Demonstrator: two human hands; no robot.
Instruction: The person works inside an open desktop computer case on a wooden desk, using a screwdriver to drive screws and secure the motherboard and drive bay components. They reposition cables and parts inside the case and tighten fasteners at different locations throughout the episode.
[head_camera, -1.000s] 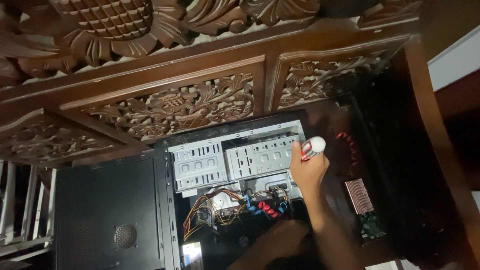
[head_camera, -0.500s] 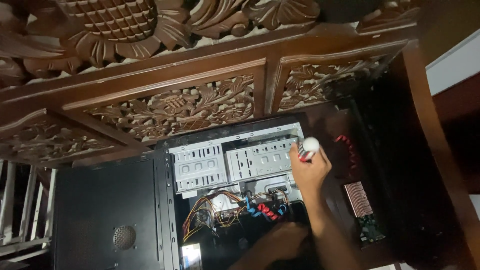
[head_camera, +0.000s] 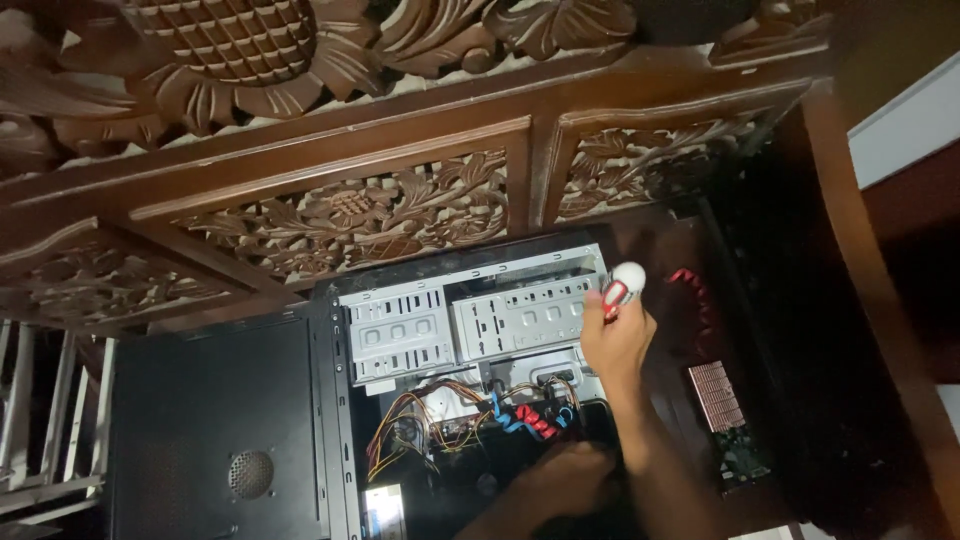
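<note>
An open black computer case (head_camera: 335, 400) lies on its side on a dark carved wooden table. My right hand (head_camera: 617, 345) grips a screwdriver with a white and red handle (head_camera: 625, 282) at the right end of the grey metal drive cage (head_camera: 470, 320). My left hand (head_camera: 562, 480) rests lower down inside the case, in shadow, just below a bundle of coloured cables (head_camera: 480, 410). How its fingers are set is too dark to make out.
The case's black side panel (head_camera: 215, 430) with a round vent lies to the left. A loose circuit card (head_camera: 728, 420) and a red cable (head_camera: 697, 290) lie to the right of the case. Carved wooden fretwork (head_camera: 350, 215) rises just behind it.
My right hand with the screwdriver has stayed at the drive cage's right end, shifting only slightly. My left hand has kept its place in the case.
</note>
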